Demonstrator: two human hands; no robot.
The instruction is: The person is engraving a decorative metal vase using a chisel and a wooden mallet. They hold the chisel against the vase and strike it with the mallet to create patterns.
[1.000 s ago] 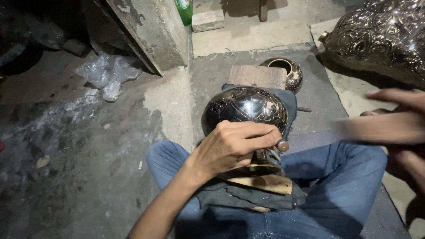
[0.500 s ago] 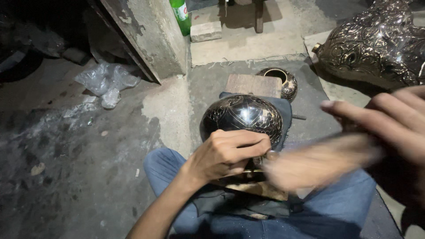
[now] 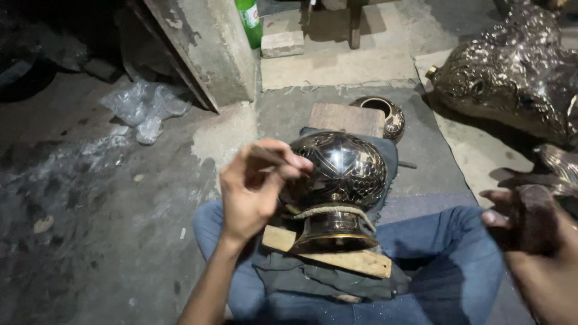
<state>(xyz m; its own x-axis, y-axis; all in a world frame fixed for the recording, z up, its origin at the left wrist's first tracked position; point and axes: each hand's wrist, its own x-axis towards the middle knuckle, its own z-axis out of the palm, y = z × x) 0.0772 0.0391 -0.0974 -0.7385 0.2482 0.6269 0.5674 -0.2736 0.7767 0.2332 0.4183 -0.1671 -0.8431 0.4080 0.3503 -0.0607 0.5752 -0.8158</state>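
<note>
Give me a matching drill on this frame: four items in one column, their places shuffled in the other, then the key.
Things:
1. engraved metal vase
2. thin tool
3. green bottle
4. crumpled clear plastic

Places:
A. on the floor at left, near the slanted concrete post
B. pinched in the fingers of the left hand
C. lying on a dark cloth on the person's lap, a cord around its neck
D. upright at the top, behind the concrete post

Pairs: 1-C, 2-B, 3-D, 4-A
</note>
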